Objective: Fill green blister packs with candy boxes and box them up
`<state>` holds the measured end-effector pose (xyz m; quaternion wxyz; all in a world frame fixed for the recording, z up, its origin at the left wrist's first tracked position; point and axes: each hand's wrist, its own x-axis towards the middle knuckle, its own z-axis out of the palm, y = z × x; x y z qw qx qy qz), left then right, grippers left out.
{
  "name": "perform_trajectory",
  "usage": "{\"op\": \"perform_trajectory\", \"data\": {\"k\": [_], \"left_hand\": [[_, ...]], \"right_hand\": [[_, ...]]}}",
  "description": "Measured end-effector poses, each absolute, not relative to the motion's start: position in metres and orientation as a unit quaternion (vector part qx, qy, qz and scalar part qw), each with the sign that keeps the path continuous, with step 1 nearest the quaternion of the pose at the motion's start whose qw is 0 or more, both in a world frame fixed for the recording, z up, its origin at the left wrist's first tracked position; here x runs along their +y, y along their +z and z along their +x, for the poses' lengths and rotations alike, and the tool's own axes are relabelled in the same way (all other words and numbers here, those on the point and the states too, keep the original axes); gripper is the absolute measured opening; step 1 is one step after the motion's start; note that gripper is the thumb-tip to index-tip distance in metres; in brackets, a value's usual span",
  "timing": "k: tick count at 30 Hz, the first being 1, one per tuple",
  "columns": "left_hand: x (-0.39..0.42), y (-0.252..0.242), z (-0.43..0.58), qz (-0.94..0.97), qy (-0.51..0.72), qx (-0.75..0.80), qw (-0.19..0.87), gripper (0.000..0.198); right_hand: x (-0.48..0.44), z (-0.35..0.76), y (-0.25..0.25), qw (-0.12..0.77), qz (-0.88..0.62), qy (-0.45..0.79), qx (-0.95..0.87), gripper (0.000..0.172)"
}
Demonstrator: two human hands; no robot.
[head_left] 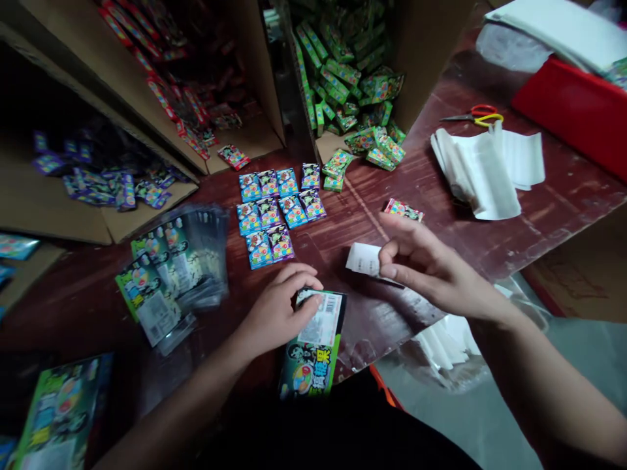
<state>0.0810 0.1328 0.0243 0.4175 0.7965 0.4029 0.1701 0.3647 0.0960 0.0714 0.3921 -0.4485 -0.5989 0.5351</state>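
Note:
My left hand [281, 310] grips the top end of a printed candy bag [313, 365], thumb flat over its white label panel with the barcode. The bag is black and green with candy pictures and lies at the table's front edge. My right hand [426, 267] is closed, thumb and bent finger pinching a small white paper slip [361, 260] with faint print, a little above the table. Beyond my left hand, several small blue and purple candy packets [268, 212] lie in rows. A red packet [404, 209] lies just beyond my right fingers.
Cardboard boxes hold green packets [337, 78], red packets [171, 98] and purple packets [98, 179]. A fan of printed bags [171, 261] lies left. On the right are scissors [477, 116], a white paper strip [482, 170] and a red box [578, 117].

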Motion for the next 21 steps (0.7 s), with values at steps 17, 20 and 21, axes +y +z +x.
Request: {"op": "perform_trajectory", "data": {"k": [17, 20, 21], "left_hand": [[0.107, 0.024, 0.043, 0.613, 0.254, 0.438, 0.606, 0.020], [0.105, 0.026, 0.033, 0.585, 0.277, 0.434, 0.627, 0.023], [0.104, 0.026, 0.031, 0.576, 0.280, 0.434, 0.634, 0.024]], "right_hand": [[0.106, 0.264, 0.035, 0.287, -0.426, 0.425, -0.746, 0.080], [0.089, 0.251, 0.032, 0.303, -0.440, 0.226, -0.814, 0.077], [0.084, 0.246, 0.029, 0.303, -0.444, 0.195, -0.820, 0.078]]}}
